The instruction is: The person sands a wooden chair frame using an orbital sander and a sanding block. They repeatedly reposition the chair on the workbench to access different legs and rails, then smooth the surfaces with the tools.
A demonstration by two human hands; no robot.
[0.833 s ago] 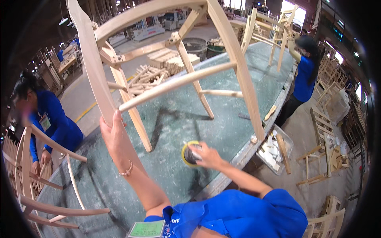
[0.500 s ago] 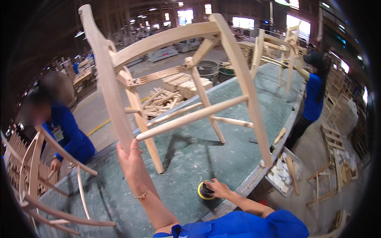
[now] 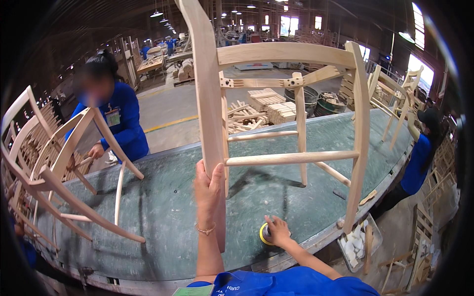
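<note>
An unfinished pale wood chair frame (image 3: 291, 158) stands on the green-topped workbench (image 3: 163, 212), bare of a seat. My left hand (image 3: 210, 192) is wrapped round its near left leg, below the level of the front rung. At the bench's near edge, my right hand (image 3: 279, 231) grips a small round sander (image 3: 265, 235) with a yellow rim, low over the bench top. My fingers and palm cover most of its body. Whether its disc touches the surface is hard to tell. The sander is apart from the chair.
More chair frames (image 3: 94, 212) crowd the bench's left end, where a co-worker (image 3: 121, 116) in blue handles one. Another co-worker (image 3: 417, 163) works at the far right. Beyond the bench lie stacked wood pieces (image 3: 271, 106). A tray (image 3: 358, 244) of white pieces sits by the right edge.
My view has swung left, so the chair appears more upright and farther right, and the left co-worker shows more fully. Both hands keep their grip on the chair leg and the sander.
</note>
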